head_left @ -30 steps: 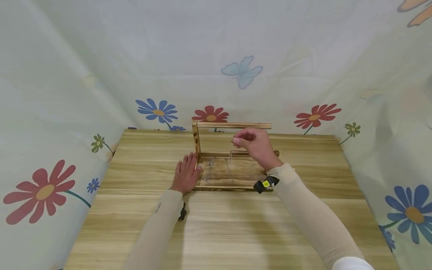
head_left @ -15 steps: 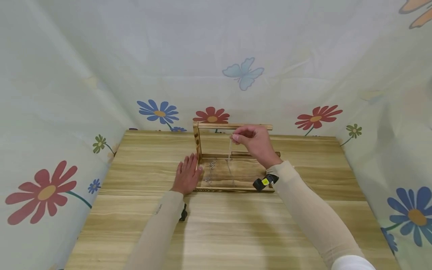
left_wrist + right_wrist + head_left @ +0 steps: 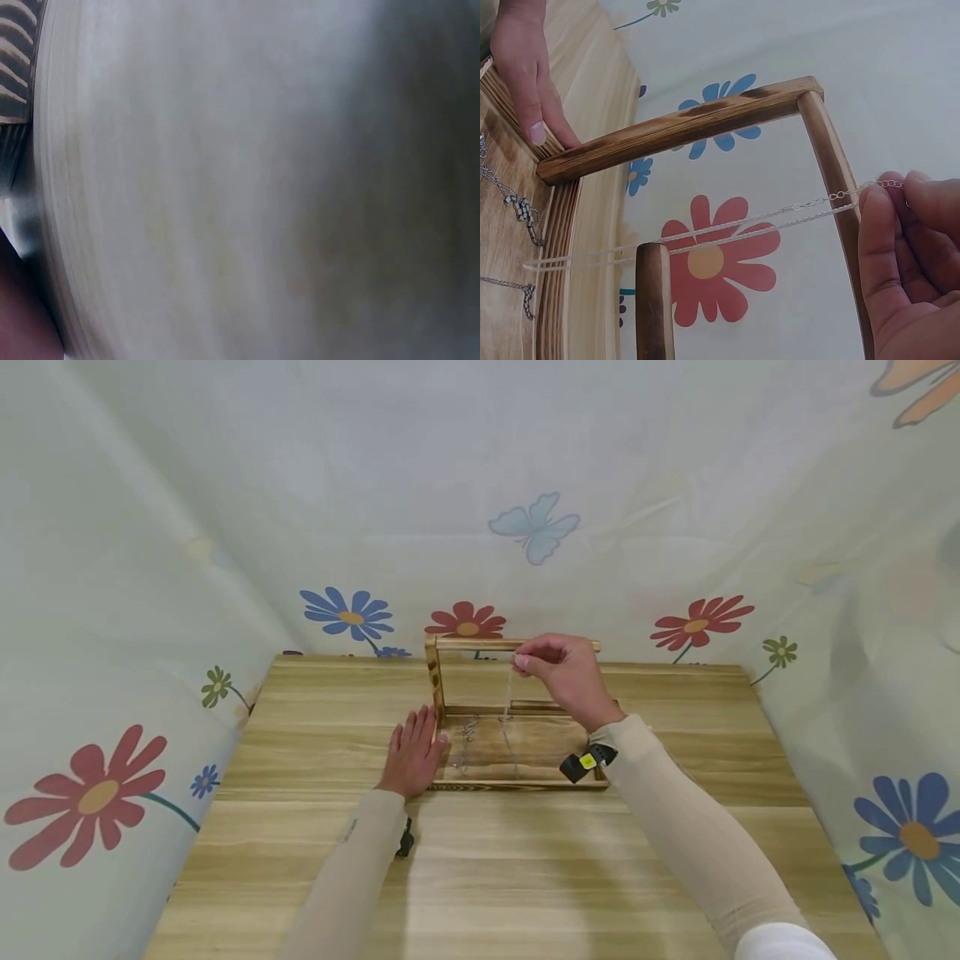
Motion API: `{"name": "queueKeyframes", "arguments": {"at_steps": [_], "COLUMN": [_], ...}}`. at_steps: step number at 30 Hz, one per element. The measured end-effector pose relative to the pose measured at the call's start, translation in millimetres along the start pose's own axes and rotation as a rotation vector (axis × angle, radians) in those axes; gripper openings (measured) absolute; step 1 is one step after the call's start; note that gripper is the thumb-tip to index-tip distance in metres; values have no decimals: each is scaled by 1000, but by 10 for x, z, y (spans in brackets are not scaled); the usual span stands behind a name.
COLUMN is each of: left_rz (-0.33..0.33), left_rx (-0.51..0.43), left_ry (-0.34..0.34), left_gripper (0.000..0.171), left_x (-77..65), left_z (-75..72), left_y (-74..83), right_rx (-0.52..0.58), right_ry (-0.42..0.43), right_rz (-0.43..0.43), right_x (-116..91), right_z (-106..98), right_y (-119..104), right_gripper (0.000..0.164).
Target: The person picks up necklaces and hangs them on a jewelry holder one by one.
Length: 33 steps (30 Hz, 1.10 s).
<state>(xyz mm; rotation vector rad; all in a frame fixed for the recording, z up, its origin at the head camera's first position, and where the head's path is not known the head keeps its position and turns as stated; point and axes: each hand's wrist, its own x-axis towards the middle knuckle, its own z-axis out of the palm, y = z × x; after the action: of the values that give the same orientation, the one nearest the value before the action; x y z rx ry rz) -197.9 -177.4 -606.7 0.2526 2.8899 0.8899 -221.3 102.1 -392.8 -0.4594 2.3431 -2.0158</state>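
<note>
Biggest first: pale backdrop [image 3: 375,460] fills the top and both sides of the head view, creased, printed with flowers and butterflies; orange butterfly cut off at upper right. Wood-grain table [image 3: 480,868] across the bottom, running out of frame. Left wrist view is mostly a blurred pale surface, striped wood at upper left, a bit of skin cropped at lower left.

Wooden stand [image 3: 432,681] at centre: tray base [image 3: 551,739], left upright, top crossbar. Right part is behind the right hand and wrist, so can't tell how it ends.

Beige left sleeve [image 3: 337,877] at lower centre-left, small print on it, too small to read. Beige right sleeve [image 3: 690,827] at lower right, white cuff cut by the bottom edge.

Right hand [image 3: 567,677] centre-right, in front of crossbar: thumb and fingertips pinch one end of the silver chain [image 3: 509,690]. Chain drops as two strands to the tray, centre frame. Left hand [image 3: 411,756] lies flat against the stand's left side, fingers straight, grasping nothing.

Black wrist device [image 3: 576,768] on right wrist, yellow patch. Dark chains on tray, left and middle; fine detail lost in head view.
</note>
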Motion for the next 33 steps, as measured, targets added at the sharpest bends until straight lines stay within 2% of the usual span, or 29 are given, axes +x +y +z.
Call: {"name": "queueKeyframes", "arguments": {"at_steps": [7, 16, 25, 33], "left_rz": [2, -8, -2, -3], "left_rx": [-5, 6, 5, 5], "left_ry": [5, -8, -2, -9], "left_gripper": [66, 66, 66, 67], "left_x": [6, 9, 9, 8], "left_z": [9, 3, 18, 25], "left_y": [-5, 3, -9, -39], "right_rx": [9, 9, 54, 36], "right_ry": [11, 36, 62, 69], "right_rz": [-12, 0, -9, -28], "right_x": [15, 12, 5, -20], "right_z": [-33, -89, -145, -214], "right_y": [-14, -3, -1, -27], "right_gripper": [20, 15, 18, 19]}}
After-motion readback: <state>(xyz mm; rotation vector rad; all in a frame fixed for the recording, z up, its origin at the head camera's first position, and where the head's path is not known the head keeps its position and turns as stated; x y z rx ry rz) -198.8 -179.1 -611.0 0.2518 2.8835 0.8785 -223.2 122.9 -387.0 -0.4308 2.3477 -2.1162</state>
